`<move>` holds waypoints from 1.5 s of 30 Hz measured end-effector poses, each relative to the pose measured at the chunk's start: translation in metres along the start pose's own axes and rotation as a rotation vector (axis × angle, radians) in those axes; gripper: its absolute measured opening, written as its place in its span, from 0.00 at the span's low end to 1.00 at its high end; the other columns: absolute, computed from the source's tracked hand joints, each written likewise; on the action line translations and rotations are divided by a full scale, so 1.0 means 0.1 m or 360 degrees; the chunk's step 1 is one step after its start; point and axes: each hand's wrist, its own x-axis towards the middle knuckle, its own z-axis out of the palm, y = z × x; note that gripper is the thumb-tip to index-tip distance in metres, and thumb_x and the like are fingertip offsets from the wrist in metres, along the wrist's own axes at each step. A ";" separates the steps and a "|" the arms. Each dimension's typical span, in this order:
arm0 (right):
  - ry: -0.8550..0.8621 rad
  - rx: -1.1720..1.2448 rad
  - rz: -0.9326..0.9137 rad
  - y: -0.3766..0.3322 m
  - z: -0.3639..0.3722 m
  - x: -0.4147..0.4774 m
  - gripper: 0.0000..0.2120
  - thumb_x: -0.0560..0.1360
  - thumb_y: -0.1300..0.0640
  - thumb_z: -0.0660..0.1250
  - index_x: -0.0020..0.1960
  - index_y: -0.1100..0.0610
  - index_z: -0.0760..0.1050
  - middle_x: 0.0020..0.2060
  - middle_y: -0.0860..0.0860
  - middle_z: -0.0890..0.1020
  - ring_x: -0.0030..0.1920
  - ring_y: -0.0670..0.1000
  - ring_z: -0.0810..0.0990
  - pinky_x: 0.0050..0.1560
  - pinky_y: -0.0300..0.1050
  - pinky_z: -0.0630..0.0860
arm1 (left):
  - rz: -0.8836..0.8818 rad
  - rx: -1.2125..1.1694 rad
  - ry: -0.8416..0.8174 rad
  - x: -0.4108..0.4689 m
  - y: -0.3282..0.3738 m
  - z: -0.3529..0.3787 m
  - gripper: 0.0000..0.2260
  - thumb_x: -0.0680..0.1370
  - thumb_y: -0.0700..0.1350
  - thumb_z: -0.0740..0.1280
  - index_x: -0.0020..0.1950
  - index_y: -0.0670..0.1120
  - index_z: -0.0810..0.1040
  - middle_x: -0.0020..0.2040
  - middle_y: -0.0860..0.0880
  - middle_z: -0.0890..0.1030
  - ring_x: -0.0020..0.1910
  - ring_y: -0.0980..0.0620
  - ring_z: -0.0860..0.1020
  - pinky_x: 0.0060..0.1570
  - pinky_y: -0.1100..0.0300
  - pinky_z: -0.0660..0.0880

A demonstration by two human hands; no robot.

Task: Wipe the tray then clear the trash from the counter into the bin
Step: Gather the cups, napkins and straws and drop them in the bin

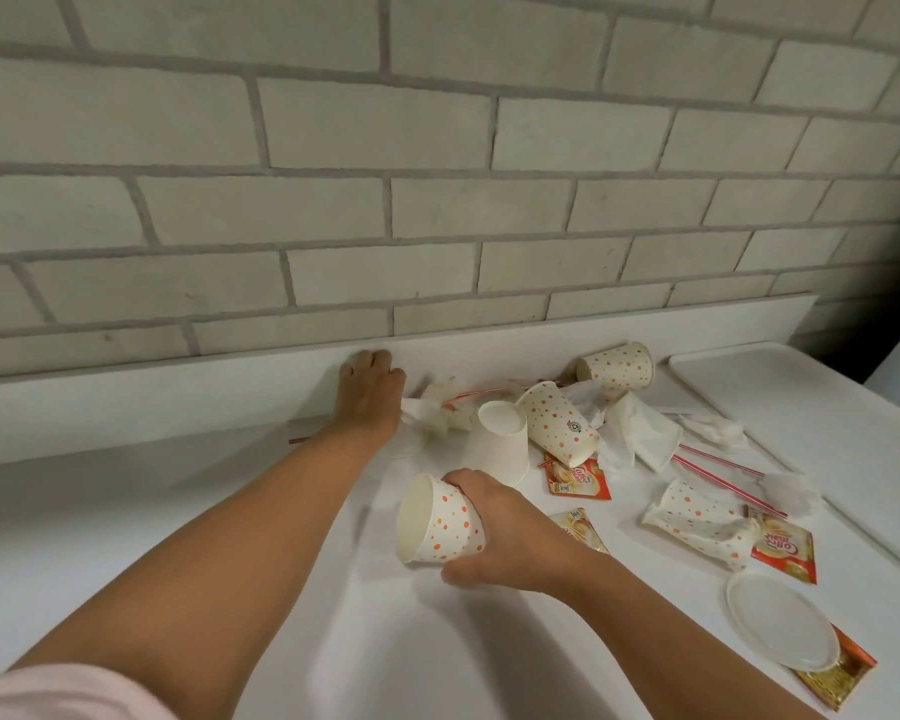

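My right hand (494, 532) grips a polka-dot paper cup (437, 519) on its side, mouth facing left, just above the white counter (230, 537). My left hand (370, 392) reaches to the back ledge and closes on crumpled white tissue (437, 407) with a red-striped straw (479, 393) in it. More trash lies to the right: a plain white cup (497, 441) upside down, dotted cups (559, 420) (617, 365), a crushed dotted cup (697, 519), orange coffee sachets (575, 478) (783, 550), and tissues (640, 431). The white tray (822, 407) lies at the far right.
A clear plastic lid (780, 618) sits on a sachet (837, 678) at the front right. Red straws (723, 467) lie beside more tissue (791, 491). A brick wall (385, 174) rises behind the counter's low white backsplash (126, 407). No bin is in view.
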 end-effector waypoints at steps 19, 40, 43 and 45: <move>0.0032 0.0045 0.0043 -0.05 -0.02 -0.14 0.34 0.64 0.52 0.77 0.65 0.52 0.64 0.56 0.48 0.74 0.57 0.49 0.73 0.57 0.46 0.74 | -0.0433 -0.1470 0.0506 -0.58 -0.27 -0.72 0.14 0.81 0.37 0.55 0.65 0.44 0.69 0.61 0.43 0.75 0.59 0.43 0.73 0.49 0.58 0.67; 0.0582 0.0920 0.0413 0.36 -0.71 -1.55 0.32 0.65 0.55 0.78 0.63 0.50 0.65 0.54 0.50 0.77 0.53 0.50 0.78 0.47 0.44 0.79 | 0.0043 -0.2466 -0.0249 -1.48 1.65 -1.39 0.16 0.76 0.36 0.59 0.60 0.51 0.73 0.50 0.53 0.78 0.51 0.54 0.75 0.48 0.59 0.73; 0.0603 0.0888 0.0434 0.49 -0.77 -1.77 0.31 0.65 0.57 0.78 0.62 0.49 0.65 0.53 0.49 0.76 0.53 0.51 0.78 0.48 0.47 0.80 | 0.0135 -0.2225 -0.0640 -1.52 1.90 -1.46 0.11 0.75 0.40 0.59 0.53 0.49 0.77 0.53 0.51 0.78 0.56 0.50 0.75 0.53 0.58 0.73; 0.0592 0.0822 0.0449 0.58 -0.78 -1.90 0.31 0.65 0.57 0.78 0.62 0.49 0.65 0.52 0.49 0.76 0.53 0.52 0.78 0.49 0.48 0.80 | 0.0181 -0.1796 -0.0817 -1.55 2.07 -1.50 0.07 0.77 0.42 0.58 0.52 0.45 0.73 0.50 0.49 0.75 0.52 0.50 0.73 0.45 0.61 0.70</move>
